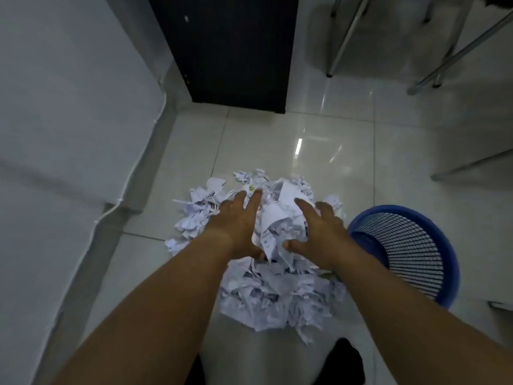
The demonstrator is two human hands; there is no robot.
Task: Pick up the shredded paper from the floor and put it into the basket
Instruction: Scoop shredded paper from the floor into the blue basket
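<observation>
A heap of white shredded paper (277, 295) lies on the tiled floor in the middle of the view. My left hand (238, 226) rests on the heap's left side with fingers stretched out flat. My right hand (319, 234) lies on the heap's right side, fingers spread and slightly bent over the scraps, thumb pointing inward. Some paper stands up between the two hands. A blue plastic basket (449, 259) with a slotted wall stands on the floor just right of the heap, close to my right wrist.
A dark cabinet panel (230, 51) stands behind the heap. A white wall with a grey skirting (150, 168) runs along the left. Metal chair legs (341, 45) stand at the back right. Dark shoes (347, 362) show at the bottom.
</observation>
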